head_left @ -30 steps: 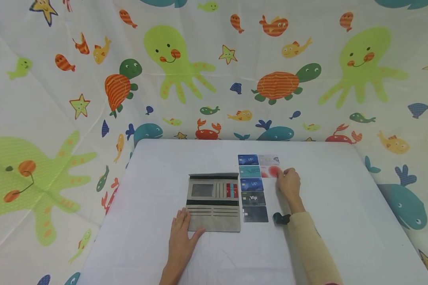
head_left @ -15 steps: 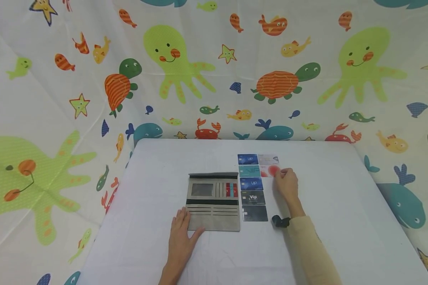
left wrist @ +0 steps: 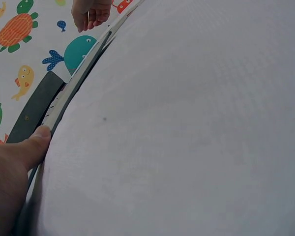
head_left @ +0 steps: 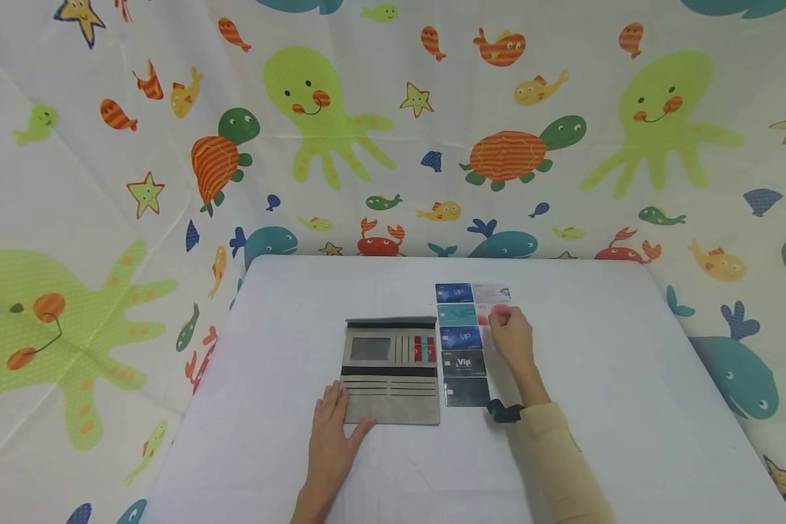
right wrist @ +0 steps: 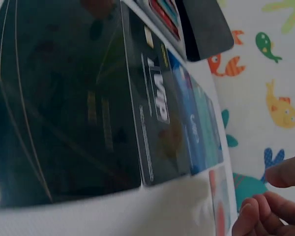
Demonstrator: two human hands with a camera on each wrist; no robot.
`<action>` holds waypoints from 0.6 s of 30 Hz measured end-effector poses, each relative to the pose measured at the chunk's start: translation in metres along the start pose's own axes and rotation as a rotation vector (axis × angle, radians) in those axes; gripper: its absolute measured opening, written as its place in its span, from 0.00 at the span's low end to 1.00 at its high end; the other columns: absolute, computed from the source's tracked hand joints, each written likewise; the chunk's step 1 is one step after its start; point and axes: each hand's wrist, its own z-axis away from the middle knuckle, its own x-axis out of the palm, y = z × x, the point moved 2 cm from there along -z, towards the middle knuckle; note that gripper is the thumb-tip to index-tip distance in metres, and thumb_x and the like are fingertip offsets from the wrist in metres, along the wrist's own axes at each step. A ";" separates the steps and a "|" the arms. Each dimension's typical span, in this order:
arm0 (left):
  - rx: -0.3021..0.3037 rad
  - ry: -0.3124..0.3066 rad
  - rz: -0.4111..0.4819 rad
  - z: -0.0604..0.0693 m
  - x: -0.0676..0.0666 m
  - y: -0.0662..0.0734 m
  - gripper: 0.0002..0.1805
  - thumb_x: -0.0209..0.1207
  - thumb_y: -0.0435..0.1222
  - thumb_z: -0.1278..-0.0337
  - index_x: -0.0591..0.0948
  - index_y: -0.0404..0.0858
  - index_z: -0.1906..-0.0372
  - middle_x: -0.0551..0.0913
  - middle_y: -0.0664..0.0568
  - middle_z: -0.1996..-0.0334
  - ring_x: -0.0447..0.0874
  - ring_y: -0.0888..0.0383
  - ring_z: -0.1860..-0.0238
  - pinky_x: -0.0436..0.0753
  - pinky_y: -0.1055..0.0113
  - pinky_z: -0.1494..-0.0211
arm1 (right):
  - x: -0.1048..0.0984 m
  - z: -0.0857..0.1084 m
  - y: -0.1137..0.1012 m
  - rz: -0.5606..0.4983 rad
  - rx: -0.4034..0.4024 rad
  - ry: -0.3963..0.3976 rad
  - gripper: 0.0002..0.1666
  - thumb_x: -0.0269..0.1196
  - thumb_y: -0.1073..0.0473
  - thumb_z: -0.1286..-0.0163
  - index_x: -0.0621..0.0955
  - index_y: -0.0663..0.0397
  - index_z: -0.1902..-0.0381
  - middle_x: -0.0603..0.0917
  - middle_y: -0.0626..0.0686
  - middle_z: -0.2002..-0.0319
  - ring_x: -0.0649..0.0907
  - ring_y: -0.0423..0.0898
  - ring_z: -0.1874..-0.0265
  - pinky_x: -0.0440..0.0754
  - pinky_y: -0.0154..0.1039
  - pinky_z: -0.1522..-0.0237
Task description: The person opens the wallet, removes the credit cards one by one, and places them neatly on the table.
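Observation:
My left hand (head_left: 330, 444) rests at the lower left corner of an opened grey wallet (head_left: 393, 407), fingers straight, thumb on its front edge. The left wrist view shows that thumb on the wallet (left wrist: 64, 105) edge. Over the white-and-red card (head_left: 482, 315) hovers my right hand (head_left: 514, 340), fingers loosely bent. A gap shows between its thumb and fingers (right wrist: 258, 211) in the right wrist view, with nothing held. Left of that card lies a teal VIP card (head_left: 457, 315); behind it, a pale card (head_left: 492, 293).
A column of cards stands right of the wallet: a blue VIP card (head_left: 455, 292), another blue card (head_left: 461, 338), a black Vip card (head_left: 463, 363) and a plain dark card (head_left: 467, 391). Small red cards (head_left: 425, 349) sit in the wallet. White cloth covers the table (head_left: 288, 320).
My right hand has moved left, from the right edge of the white-and-red card to over it. My left hand and the wallet have stayed in place.

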 end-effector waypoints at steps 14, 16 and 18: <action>-0.011 -0.027 -0.011 -0.001 0.000 0.000 0.47 0.67 0.57 0.45 0.69 0.29 0.30 0.64 0.39 0.24 0.58 0.40 0.22 0.57 0.47 0.19 | 0.021 0.023 -0.024 0.008 -0.100 -0.021 0.18 0.57 0.56 0.28 0.78 0.67 0.49 0.82 0.62 0.63 0.80 0.53 0.67 0.82 0.40 0.65; -0.010 -0.021 -0.013 -0.001 0.001 -0.001 0.47 0.67 0.56 0.46 0.70 0.29 0.30 0.64 0.39 0.24 0.58 0.40 0.22 0.56 0.49 0.18 | 0.024 0.025 -0.026 -0.010 -0.115 -0.036 0.18 0.58 0.57 0.28 0.78 0.67 0.50 0.83 0.62 0.64 0.82 0.52 0.70 0.84 0.40 0.67; -0.004 -0.010 -0.016 0.000 0.001 -0.001 0.47 0.68 0.57 0.46 0.70 0.29 0.30 0.65 0.39 0.25 0.59 0.40 0.22 0.54 0.51 0.17 | 0.027 0.027 -0.028 -0.033 -0.132 -0.052 0.16 0.58 0.58 0.28 0.79 0.67 0.51 0.83 0.62 0.65 0.83 0.50 0.72 0.86 0.39 0.69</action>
